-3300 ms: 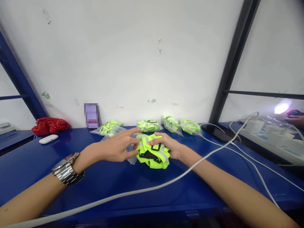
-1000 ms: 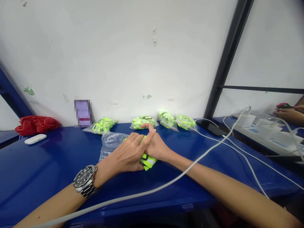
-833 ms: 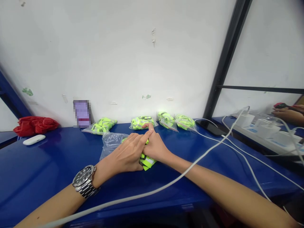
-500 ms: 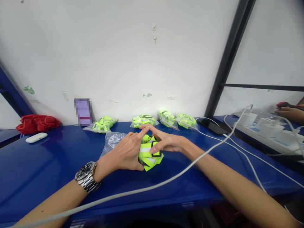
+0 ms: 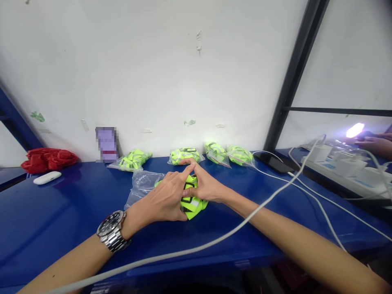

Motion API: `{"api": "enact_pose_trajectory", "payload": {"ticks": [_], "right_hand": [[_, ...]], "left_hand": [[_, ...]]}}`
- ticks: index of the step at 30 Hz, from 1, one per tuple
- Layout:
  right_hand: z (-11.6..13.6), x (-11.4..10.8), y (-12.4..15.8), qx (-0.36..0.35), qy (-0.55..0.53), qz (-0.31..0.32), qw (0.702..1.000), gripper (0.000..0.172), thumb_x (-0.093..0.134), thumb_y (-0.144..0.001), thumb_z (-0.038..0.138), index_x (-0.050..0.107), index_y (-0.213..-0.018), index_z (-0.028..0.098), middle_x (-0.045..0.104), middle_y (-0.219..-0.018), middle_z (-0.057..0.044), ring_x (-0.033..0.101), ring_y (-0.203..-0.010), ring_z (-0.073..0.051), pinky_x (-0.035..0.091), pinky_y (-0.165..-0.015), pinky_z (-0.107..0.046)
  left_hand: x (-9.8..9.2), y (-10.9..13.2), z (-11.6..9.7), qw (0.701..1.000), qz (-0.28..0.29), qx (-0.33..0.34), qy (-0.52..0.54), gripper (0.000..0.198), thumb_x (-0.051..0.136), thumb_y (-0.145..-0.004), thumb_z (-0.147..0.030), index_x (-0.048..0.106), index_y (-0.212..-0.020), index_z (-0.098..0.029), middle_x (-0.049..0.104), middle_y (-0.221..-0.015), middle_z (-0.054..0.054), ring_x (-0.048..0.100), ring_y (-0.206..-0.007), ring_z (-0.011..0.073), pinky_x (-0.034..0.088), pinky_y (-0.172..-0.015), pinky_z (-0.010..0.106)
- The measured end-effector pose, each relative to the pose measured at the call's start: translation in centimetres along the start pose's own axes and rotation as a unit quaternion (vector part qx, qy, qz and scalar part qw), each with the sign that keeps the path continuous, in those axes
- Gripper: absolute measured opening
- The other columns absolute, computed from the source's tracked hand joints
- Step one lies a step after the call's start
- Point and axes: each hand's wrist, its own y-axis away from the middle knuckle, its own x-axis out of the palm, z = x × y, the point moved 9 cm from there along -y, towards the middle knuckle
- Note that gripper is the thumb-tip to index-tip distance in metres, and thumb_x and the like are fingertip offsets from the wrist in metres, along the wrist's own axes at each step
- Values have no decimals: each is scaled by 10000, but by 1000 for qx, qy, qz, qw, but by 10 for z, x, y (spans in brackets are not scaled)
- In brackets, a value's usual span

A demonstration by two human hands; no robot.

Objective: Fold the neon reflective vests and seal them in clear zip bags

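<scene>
A folded bundle of fluorescent yellow-green reflective straps [image 5: 196,206] with a black buckle lies between my hands above the blue tabletop. My left hand [image 5: 170,196], wearing a metal watch [image 5: 112,230] at the wrist, grips the bundle's left side, together with a clear plastic bag [image 5: 139,185] that spreads out to the left. My right hand [image 5: 208,183] closes on the bundle from the right, its thumb pressed over the buckle. Near the top, the index fingers of both hands touch or overlap. Part of the bundle is inside the bag's mouth; the hands hide how much.
Several bagged yellow-green bundles [image 5: 185,156] line the wall. Left are a red plastic bag [image 5: 49,159], a white case [image 5: 47,177] and a propped phone [image 5: 108,143]. A white cable [image 5: 196,249] crosses before my arms. Chargers [image 5: 349,167] and another person's hand [image 5: 375,143] are right.
My right hand has shifted left, pushing the strap bundle and buckle further toward my left hand and the bag. A bright light now shines by the other person's hand.
</scene>
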Motion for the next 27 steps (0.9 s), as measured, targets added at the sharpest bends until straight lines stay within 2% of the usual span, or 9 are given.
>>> {"api": "enact_pose_trajectory", "payload": {"ticks": [6,9,13,16,18,20,23,25,27], "right_hand": [[-5,6,2,32,54,-59,996,704,666,-645,128,364,-1269,255,611,-915,4,597,-835,-196,468,-744,-314],[-4,4,0,22,47,-67,996,657,664,-641,125,409,-1233,252,606,-942,-1,596,-863,-195,468,-763,-317],[-12,-4,-4,24,-119,-60,991,631,791,-587,221,464,-1127,234,533,-1146,-41,551,-1049,-206,471,-864,-321],[-34,-7,-2,110,-259,-63,957,664,810,-602,270,426,-1143,258,588,-943,-2,617,-819,-166,520,-747,-329],[-43,-5,1,164,-295,-49,940,720,824,-593,266,402,-1176,268,592,-802,26,609,-669,-151,531,-648,-323],[-43,-4,4,190,-310,-31,931,755,826,-592,245,389,-1207,265,590,-751,31,603,-629,-150,530,-616,-315],[-32,1,8,195,-343,35,918,782,802,-606,180,373,-1254,270,600,-810,15,617,-690,-147,531,-669,-310],[-22,7,11,179,-360,92,911,833,785,-590,120,359,-1287,285,594,-895,5,617,-755,-144,524,-714,-308],[-16,10,12,159,-353,114,915,890,772,-567,86,338,-1314,300,576,-943,4,607,-771,-140,517,-711,-299]], "left_hand": [[6,4,3,1000,10,-5,0,1201,642,-521,-142,-111,-1455,-177,553,-1102,127,545,-934,305,465,-751,425],[8,1,5,1000,26,-12,-7,1183,649,-542,-157,-98,-1459,-166,565,-1067,116,547,-964,305,459,-794,426],[-1,-6,6,997,45,-18,-57,1182,699,-579,-342,-52,-1466,-122,525,-1224,186,512,-1101,360,388,-924,487],[-8,-6,13,994,62,-36,-86,1112,678,-618,-518,69,-1465,-135,524,-1267,196,493,-1151,384,362,-945,505],[-7,-3,21,991,85,-50,-94,1003,655,-647,-500,168,-1439,-125,538,-1257,199,508,-1147,378,373,-936,494],[-2,-1,28,988,105,-58,-96,878,647,-644,-419,282,-1380,-109,542,-1250,204,521,-1139,368,386,-934,477],[4,2,35,987,120,-74,-77,773,661,-605,-387,399,-1280,-115,552,-1217,190,540,-1106,359,417,-912,451],[6,2,36,988,120,-81,-54,767,670,-594,-387,407,-1261,-116,555,-1195,176,544,-1087,351,431,-902,444],[8,3,34,990,117,-80,-29,768,676,-589,-366,395,-1257,-111,550,-1181,166,542,-1073,337,442,-895,434]]}}
